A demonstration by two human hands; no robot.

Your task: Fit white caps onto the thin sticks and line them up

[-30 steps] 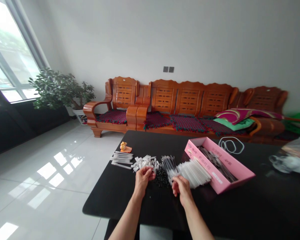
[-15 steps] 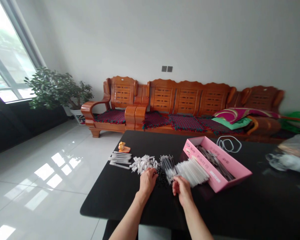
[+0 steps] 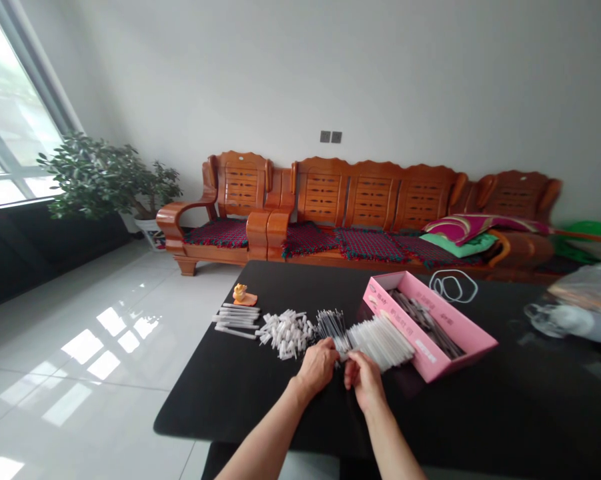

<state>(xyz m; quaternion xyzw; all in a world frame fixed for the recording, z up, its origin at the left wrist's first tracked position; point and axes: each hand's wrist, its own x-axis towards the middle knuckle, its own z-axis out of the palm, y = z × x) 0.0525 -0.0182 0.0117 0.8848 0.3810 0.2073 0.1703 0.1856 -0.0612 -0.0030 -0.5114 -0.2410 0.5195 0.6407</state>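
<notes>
My left hand (image 3: pixel 319 365) is closed, fingertips pinched together over the near end of a bundle of thin dark rods (image 3: pixel 331 325) that look like pen refills. Close beside it, my right hand (image 3: pixel 364 381) is also closed in a pinch, its fingertips almost meeting the left ones. A small pale end shows between the hands, but I cannot make out what either holds. Translucent white tubes (image 3: pixel 384 341), like pen barrels, lie in a row right of the rods. Left of my hands is a heap of short white pieces (image 3: pixel 286 333), like caps. Several long white pen-like sticks (image 3: pixel 236 317) lie farther left.
A pink box (image 3: pixel 427 333) of dark grey sticks stands on the black table (image 3: pixel 260 407). Behind the white sticks sits a small orange figurine (image 3: pixel 241 293). White loops (image 3: pixel 454 287) and a plastic bag (image 3: pixel 587 293) lie to the right. A wooden sofa (image 3: pixel 325 193) stands beyond.
My left hand has moved right, from beside the white heap to my right hand. The right hand has stayed nearly in place, and the view has shifted slightly.
</notes>
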